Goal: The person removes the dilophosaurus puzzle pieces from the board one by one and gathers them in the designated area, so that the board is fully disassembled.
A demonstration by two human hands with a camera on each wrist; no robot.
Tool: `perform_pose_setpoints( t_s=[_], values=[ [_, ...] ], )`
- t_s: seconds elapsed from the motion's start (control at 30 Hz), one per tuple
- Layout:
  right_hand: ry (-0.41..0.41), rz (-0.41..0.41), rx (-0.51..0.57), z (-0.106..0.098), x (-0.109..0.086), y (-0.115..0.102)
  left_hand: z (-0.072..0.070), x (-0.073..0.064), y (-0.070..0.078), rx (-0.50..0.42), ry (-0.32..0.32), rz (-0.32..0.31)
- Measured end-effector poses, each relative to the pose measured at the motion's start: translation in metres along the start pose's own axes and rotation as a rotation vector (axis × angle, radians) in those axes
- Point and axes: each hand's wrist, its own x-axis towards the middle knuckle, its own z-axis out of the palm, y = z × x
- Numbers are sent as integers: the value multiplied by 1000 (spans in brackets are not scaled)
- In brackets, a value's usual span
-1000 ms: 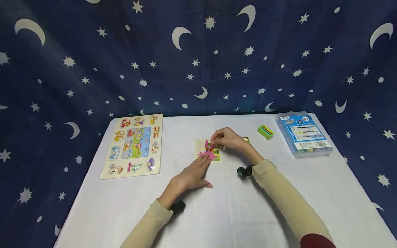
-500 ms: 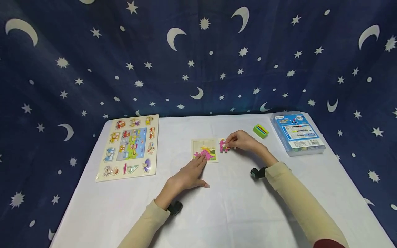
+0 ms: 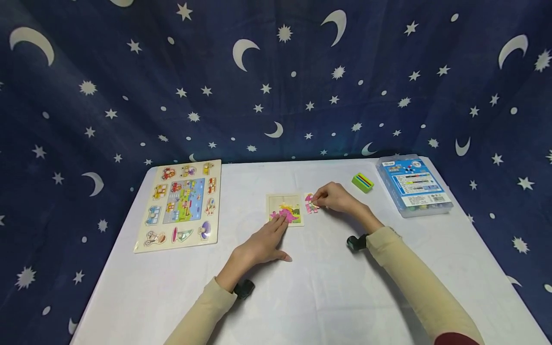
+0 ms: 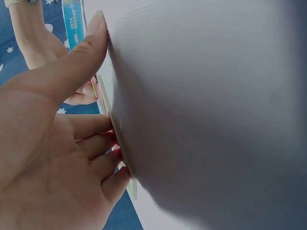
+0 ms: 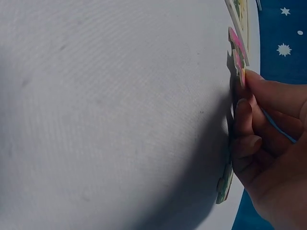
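A small square wooden puzzle board (image 3: 281, 199) lies mid-table, its upper part bare wood and its lower part filled with pink, yellow and green pieces. My left hand (image 3: 261, 243) rests with extended fingers on the board's lower edge, fingertips over the pink pieces (image 3: 288, 214); in the left wrist view its fingers lie along the board's side. Just right of the board, my right hand (image 3: 338, 197) pinches a pink and green puzzle piece (image 3: 310, 205) between thumb and fingers, close over the table. Beneath that hand, the right wrist view shows another puzzle piece (image 5: 224, 187).
A larger wooden peg puzzle with vehicles (image 3: 215, 206) lies at the left. Behind my right hand sits a green block with coloured stripes (image 3: 362, 182). A clear plastic case with a blue label (image 3: 414, 186) stands at the back right, before a starry curtain (image 3: 276, 62).
My right hand has moved right, off the board's upper part, with pink pieces leaving the upper part and showing beside the board. The left hand has stayed on the board.
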Motion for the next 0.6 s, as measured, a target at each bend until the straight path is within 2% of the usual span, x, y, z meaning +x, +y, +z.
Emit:
perform_pose_setpoints(
  t_s=[0.37, 0.6],
  values=[
    [52, -52, -40, 3, -1, -8, -1, -1, -1, 2, 8, 1],
    [43, -137, -9, 20, 9, -23, 0, -2, -3, 6, 13, -1]
  ],
)
